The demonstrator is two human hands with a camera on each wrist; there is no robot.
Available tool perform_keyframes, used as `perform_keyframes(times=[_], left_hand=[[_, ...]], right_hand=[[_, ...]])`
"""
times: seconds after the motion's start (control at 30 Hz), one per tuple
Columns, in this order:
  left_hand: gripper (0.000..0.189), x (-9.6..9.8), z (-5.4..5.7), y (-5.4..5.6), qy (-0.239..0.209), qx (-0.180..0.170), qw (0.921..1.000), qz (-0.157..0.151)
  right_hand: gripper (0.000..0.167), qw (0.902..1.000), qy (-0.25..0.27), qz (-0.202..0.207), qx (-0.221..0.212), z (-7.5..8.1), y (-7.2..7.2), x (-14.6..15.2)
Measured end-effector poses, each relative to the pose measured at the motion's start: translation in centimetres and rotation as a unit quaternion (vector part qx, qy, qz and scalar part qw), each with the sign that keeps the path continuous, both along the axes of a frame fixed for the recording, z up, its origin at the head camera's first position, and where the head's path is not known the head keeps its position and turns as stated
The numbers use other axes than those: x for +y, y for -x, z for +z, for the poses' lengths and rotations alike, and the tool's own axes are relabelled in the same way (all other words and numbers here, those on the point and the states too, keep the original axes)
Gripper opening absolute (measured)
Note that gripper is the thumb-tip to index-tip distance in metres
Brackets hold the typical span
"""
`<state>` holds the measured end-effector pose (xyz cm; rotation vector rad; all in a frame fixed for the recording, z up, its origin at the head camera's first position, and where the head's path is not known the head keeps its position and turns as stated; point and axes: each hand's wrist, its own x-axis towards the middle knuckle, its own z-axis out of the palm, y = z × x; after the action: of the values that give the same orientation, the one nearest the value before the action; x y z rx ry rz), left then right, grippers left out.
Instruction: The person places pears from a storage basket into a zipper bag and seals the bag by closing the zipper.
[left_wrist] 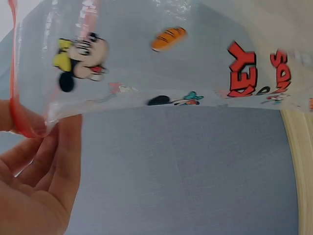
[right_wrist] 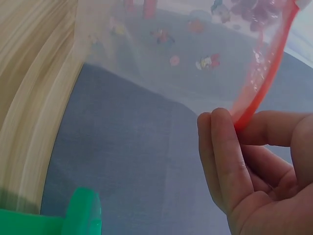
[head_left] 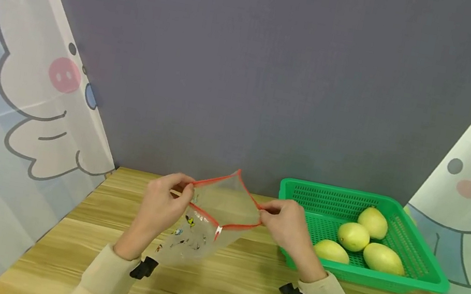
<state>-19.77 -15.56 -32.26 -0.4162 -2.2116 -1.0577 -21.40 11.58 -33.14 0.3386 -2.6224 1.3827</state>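
A clear zip bag (head_left: pixel 196 237) with red edging and printed cartoon figures hangs above the table, its mouth spread wide and facing up. My left hand (head_left: pixel 163 202) pinches the left end of the red rim between thumb and fingers. At the opposite end, my right hand (head_left: pixel 288 223) pinches the rim the same way. A white slider (head_left: pixel 218 230) sits on the near side of the rim. The left wrist view shows the bag's printed film (left_wrist: pixel 132 58) close up, and in the right wrist view the red rim (right_wrist: pixel 266 81) runs into the fingertips.
To the right stands a green plastic basket (head_left: pixel 426 270) holding several pale yellow-green, melon-like fruits (head_left: pixel 353 236). The wood-grain table (head_left: pixel 72 239) meets a dark grey cloth backdrop (head_left: pixel 250 65). Curtains with cartoon prints (head_left: pixel 36 43) flank both sides.
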Motion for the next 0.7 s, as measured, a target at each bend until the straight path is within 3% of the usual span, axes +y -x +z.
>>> perform_keyframes(times=[0.3,0.5,0.7], left_hand=[[0.013,0.5,-0.5,-0.2,-0.018,0.025,0.9994,0.017],[0.011,1.4,-1.0,-0.1,-0.019,0.039,0.9991,-0.005],[0.01,2.0,-1.3,0.0,-0.021,0.045,0.9988,-0.003]], right_hand=[[0.018,0.9998,-0.015,-0.011,0.005,-0.2,0.4,1.1],[0.016,0.9987,-0.018,0.048,0.003,-0.1,0.2,1.2],[0.014,0.9965,-0.033,0.077,0.001,-0.6,0.3,1.7]])
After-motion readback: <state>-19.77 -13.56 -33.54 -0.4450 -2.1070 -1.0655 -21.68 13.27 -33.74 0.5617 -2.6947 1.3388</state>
